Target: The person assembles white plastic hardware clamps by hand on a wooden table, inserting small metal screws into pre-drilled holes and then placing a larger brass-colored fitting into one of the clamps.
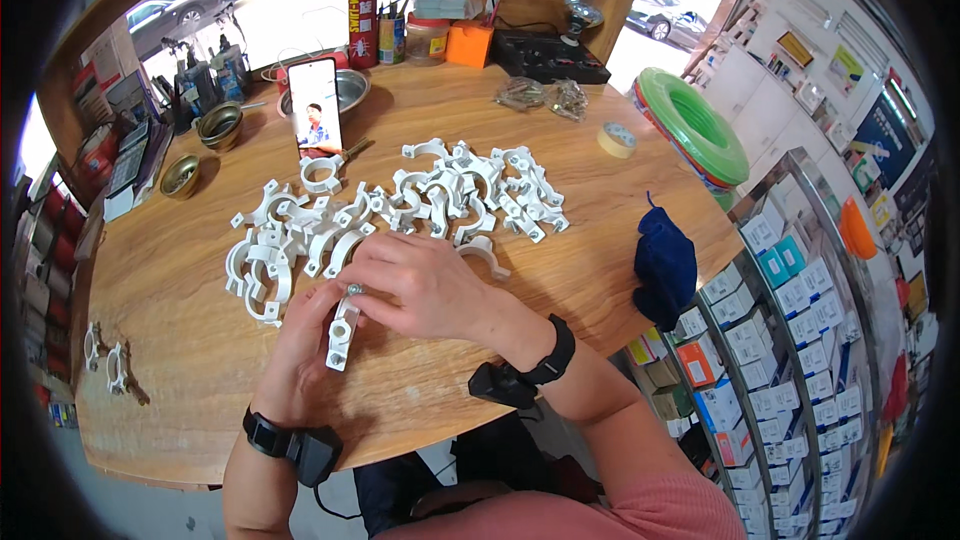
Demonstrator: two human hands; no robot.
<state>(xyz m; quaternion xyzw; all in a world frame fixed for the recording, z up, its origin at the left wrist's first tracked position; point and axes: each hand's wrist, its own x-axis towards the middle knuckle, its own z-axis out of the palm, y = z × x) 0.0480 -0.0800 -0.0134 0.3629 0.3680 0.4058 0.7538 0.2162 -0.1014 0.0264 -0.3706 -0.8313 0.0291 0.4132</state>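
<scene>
Over the near middle of the wooden table, my left hand is closed on a white plastic pipe clamp, which points down toward me. My right hand meets it at the upper end, fingertips pinched beside a small metal screw. Whether those fingers grip the screw or the clamp is partly hidden. Just beyond my hands lies a loose heap of white pipe clamps, and a second heap spreads to the right. One single clamp rests near my right hand's knuckles.
Behind the heaps a phone leans upright against a metal bowl. A small brass-coloured bowl of metal bits stands left. Two clamps lie by the left edge. At right are a tape roll and dark blue cloth.
</scene>
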